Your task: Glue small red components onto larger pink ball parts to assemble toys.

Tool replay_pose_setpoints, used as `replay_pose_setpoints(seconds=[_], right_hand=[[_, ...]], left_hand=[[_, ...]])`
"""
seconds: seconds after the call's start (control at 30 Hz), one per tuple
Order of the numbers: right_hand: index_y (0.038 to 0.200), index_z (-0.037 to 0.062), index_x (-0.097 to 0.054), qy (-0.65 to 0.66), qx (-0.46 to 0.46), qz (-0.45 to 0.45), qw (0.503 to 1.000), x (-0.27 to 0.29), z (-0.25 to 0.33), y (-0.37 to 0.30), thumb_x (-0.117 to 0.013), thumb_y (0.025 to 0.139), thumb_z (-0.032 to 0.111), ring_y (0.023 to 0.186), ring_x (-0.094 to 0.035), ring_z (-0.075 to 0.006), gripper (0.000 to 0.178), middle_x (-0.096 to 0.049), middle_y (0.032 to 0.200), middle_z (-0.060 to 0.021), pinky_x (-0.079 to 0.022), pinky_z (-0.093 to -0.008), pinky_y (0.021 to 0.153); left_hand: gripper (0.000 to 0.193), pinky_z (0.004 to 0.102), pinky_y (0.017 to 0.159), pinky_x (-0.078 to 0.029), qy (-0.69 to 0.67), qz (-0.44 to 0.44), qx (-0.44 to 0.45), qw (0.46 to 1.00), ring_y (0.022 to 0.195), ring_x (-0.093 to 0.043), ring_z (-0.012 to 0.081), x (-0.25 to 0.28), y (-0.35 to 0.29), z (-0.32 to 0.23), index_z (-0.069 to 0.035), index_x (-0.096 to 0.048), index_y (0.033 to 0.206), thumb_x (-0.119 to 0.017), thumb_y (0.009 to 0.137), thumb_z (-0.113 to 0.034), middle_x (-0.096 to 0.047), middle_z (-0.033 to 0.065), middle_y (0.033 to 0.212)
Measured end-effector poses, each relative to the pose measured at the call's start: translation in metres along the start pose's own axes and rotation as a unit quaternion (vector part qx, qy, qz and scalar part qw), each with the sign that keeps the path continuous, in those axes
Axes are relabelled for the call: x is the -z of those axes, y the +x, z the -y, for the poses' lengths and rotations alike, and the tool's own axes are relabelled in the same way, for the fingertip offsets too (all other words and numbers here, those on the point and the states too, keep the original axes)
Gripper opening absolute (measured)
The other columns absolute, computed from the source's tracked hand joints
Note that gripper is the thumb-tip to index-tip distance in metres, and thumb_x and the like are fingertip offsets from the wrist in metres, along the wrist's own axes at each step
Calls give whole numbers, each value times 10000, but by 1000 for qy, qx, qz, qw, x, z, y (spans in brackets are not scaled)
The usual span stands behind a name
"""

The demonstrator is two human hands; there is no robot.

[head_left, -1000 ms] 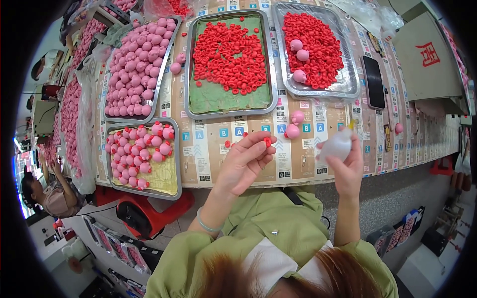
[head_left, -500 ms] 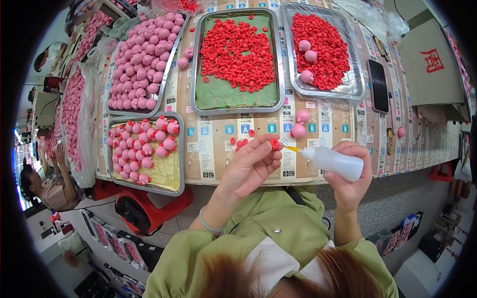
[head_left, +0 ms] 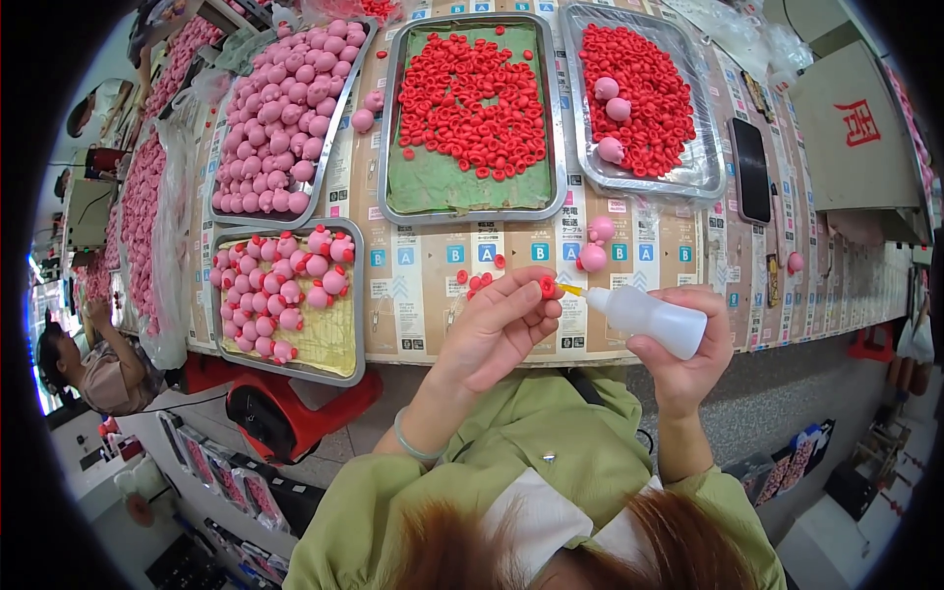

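My left hand (head_left: 500,329) pinches a small red ring-shaped piece (head_left: 547,286) between thumb and fingertips, above the table's near edge. In my right hand (head_left: 694,344) lies a white squeeze bottle (head_left: 651,320), tilted, with its yellow nozzle tip (head_left: 569,289) pointing left at the red piece. Whether the tip touches it I cannot tell. Several loose red pieces (head_left: 478,281) lie just beyond my left hand. Two pink balls (head_left: 593,258) sit on the table past the bottle. A tray (head_left: 360,295) at the left holds pink balls with red pieces on them.
Beyond my hands stand a tray of red pieces on green lining (head_left: 476,215) and another tray of red pieces (head_left: 716,182) with a few pink balls. A tray piled with pink balls (head_left: 285,108) is at far left. A black phone (head_left: 750,169) and grey box (head_left: 855,128) lie right.
The bottle in my right hand has tipped slightly and shifted a little left, its nozzle staying near the red piece. My left hand has barely moved.
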State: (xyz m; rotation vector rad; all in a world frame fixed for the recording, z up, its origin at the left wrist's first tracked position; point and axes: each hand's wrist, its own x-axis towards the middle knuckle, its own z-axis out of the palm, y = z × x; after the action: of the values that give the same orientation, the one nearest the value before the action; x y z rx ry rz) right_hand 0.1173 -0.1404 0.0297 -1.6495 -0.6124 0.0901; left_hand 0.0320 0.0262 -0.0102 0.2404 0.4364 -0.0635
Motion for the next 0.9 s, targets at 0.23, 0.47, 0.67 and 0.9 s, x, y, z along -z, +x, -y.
replay_pose_setpoints(seconds=[0.23,0.47,0.67,0.9], right_hand=[[892,29,-495,-20,21,-1,1000,1,1,1,-769,565,105,748,-543,-170,433,-549,841,-89,-437,-265,654],[882,33,-502,-43,34,30,998,1,3,1,-760,572,85,732,-538,-162,406,-546,828,-82,-436,-261,646],[952,17,-437,160,-153,-126,967,15,-10,2,-640,691,71,811,-499,-127,335,-506,889,-58,-401,-238,706],[1027,-12,-413,7,-175,-178,968,54,-94,17,-560,745,-8,908,-490,-134,318,-501,956,-69,-371,-257,821]], left_hand=[[177,257,732,-455,5,3,-19,1000,794,-548,132,6,2,1,-37,-503,990,-510,820,-89,-557,68,884],[177,265,756,-452,21,-1,-47,999,829,-540,129,8,4,2,-53,-510,986,-515,810,-56,-542,70,930],[199,264,757,-450,10,5,-55,998,839,-536,135,14,4,-2,-57,-508,1010,-511,811,-52,-535,69,945],[230,253,749,-452,-17,-5,-73,997,849,-538,131,30,5,-7,-44,-503,1047,-502,818,-48,-546,79,968]])
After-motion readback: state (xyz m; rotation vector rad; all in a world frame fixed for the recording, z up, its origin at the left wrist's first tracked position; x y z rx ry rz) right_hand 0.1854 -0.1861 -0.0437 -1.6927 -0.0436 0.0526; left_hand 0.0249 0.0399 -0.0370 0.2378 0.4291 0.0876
